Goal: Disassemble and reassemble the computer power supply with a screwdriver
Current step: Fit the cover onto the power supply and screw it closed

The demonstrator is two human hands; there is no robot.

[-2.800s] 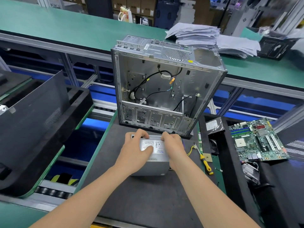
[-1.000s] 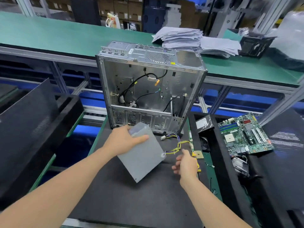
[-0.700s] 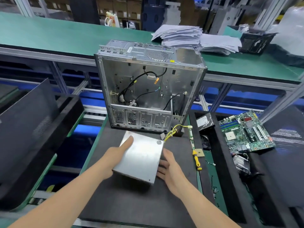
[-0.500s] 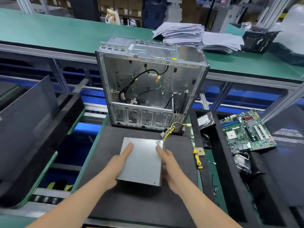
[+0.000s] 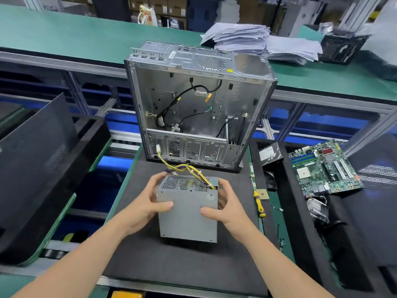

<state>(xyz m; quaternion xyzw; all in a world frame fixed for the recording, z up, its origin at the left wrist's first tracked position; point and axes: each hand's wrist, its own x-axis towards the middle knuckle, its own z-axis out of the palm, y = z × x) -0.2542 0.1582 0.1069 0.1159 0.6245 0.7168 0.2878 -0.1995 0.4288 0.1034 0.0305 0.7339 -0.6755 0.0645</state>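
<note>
Grey metal power supply (image 5: 188, 214) was held upright over the black mat (image 5: 171, 261). The left hand (image 5: 144, 203) and the right hand (image 5: 227, 207) gripped its two sides, thumbs pressed on the near face, fingers curled around behind. Just to the right lay the yellow-handled screwdriver (image 5: 258, 204), untouched. Yellow cables (image 5: 189, 168) went from the top of the supply to the open computer case (image 5: 199, 104) standing behind.

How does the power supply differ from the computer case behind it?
The power supply is a small closed box; the computer case is far larger, with one side open. The left hand and right hand grip the power supply; no hand touches the computer case. Both are grey metal with vent holes.
</note>
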